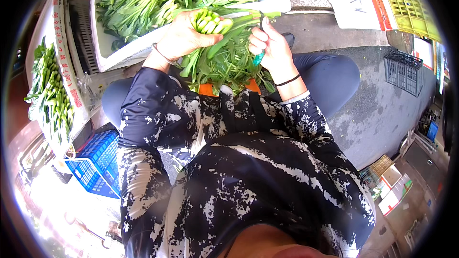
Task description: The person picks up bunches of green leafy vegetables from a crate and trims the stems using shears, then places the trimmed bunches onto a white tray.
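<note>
My left hand [183, 37] is closed around a bunch of leafy green stems [211, 23], their pale cut ends facing right. In my right hand [270, 44] is a small knife [259, 58] with a green handle, its dark blade upright by my thumb. A longer green stem [247, 18] stretches between the hands and crosses the blade, with its tip sticking out past it. Loose leafy greens [229, 66] lie beneath both hands, over my lap, with an orange edge [206, 89] showing under them. What holds these greens is mostly hidden.
A white foam box [134, 44] heaped with leafy greens stands ahead on the left. More bunches [53, 96] lie on a white printed surface at far left, above a blue plastic crate [96, 163]. Rightward are a white carton [353, 3], a yellow crate [412, 10] and a dark crate [403, 71].
</note>
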### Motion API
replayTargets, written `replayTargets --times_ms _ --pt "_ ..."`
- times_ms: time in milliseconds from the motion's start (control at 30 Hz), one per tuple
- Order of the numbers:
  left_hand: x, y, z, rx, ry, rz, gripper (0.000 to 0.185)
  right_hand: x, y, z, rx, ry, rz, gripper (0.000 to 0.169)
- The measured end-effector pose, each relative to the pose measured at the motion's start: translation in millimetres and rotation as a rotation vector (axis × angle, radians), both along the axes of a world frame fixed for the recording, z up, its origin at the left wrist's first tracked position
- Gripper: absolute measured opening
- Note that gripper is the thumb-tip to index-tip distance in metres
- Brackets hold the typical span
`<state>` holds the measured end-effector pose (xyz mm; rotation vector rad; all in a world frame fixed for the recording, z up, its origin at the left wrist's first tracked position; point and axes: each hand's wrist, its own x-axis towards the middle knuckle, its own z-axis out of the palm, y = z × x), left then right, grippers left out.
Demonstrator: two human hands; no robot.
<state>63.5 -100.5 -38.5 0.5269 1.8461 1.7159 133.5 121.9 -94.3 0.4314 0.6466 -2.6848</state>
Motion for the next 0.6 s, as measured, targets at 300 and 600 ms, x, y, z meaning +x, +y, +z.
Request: replayTargets --times_ms 300,600 --pt "0 0 1 -0.011 -0.072 0.013 0.031 20 16 14 0.587 -0.434 0.354 0.053" --pt "2 6 -7 0.071 -0.227 -0.019 0.037 -14 8 30 0.808 0.124 -0.113 0.017"
